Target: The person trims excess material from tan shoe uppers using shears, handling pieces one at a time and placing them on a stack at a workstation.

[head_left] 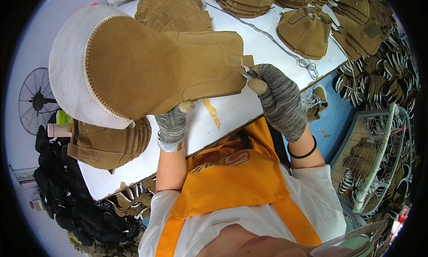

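Note:
A tan suede boot upper [133,63] spreads out in front of me, with a white lining [67,65] sewn along its curved left edge. My left hand [171,126], in a grey fingerless glove, grips its lower edge; the thumb shows and the other fingers are hidden beneath. At the upper's narrow right end, by a small tab [248,60], my right hand [281,101] is closed around a small metal snipper [245,75]. The snipper's pointed tips touch or nearly touch the suede; most of the tool is hidden in the gloved fingers.
Stacks of tan uppers [104,143] lie on the white table [196,141], more along its far side. A grey cord [276,40] trails across the table. A wire basket cart [372,154] stands at right, beside piled shoes. A fan [39,101] is at left, above dark piled pieces [80,194].

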A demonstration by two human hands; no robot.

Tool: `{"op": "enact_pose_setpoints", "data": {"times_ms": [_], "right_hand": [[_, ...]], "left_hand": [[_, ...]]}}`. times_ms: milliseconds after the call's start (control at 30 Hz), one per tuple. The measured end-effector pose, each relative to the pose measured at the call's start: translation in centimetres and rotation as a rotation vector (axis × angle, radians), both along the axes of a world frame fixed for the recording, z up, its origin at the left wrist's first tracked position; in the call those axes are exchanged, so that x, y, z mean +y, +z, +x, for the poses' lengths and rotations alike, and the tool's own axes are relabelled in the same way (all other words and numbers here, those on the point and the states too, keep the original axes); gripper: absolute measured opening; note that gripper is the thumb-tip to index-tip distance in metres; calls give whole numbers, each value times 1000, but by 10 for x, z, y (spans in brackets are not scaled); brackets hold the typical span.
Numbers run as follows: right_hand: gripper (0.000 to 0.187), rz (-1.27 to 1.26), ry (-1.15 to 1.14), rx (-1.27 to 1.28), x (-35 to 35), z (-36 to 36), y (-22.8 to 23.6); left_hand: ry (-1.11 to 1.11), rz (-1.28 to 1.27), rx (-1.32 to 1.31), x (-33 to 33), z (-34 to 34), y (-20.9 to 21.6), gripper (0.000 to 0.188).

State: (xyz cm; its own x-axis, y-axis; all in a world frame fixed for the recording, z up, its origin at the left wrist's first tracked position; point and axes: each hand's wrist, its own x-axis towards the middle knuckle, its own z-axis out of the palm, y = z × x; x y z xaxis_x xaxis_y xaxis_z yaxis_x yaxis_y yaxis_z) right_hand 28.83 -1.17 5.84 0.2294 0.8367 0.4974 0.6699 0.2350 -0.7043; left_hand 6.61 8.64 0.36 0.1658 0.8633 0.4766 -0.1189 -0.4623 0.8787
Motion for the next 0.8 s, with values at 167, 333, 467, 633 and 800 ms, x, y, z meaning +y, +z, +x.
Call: {"op": "enact_pose_setpoints", "data": {"times_ms": [167,333,467,633,800], "right_hand": [[32,-27,-66,-125,-4,5,8],[31,-60,-51,-211,-3,4,14],[30,-55,-69,-240,-1,4,13],[31,-66,-50,-206,0,4,14],[30,-80,-52,-222,0,3,15]], "left_hand": [[20,25,23,3,-5,-6,81],[-55,1,-93,-2,1,0,71],[-86,9,-64,5,-7,-11,57],[-122,63,-73,3,-2,-5,54],[-348,-92,-310,8,-11,-18,57]]}}
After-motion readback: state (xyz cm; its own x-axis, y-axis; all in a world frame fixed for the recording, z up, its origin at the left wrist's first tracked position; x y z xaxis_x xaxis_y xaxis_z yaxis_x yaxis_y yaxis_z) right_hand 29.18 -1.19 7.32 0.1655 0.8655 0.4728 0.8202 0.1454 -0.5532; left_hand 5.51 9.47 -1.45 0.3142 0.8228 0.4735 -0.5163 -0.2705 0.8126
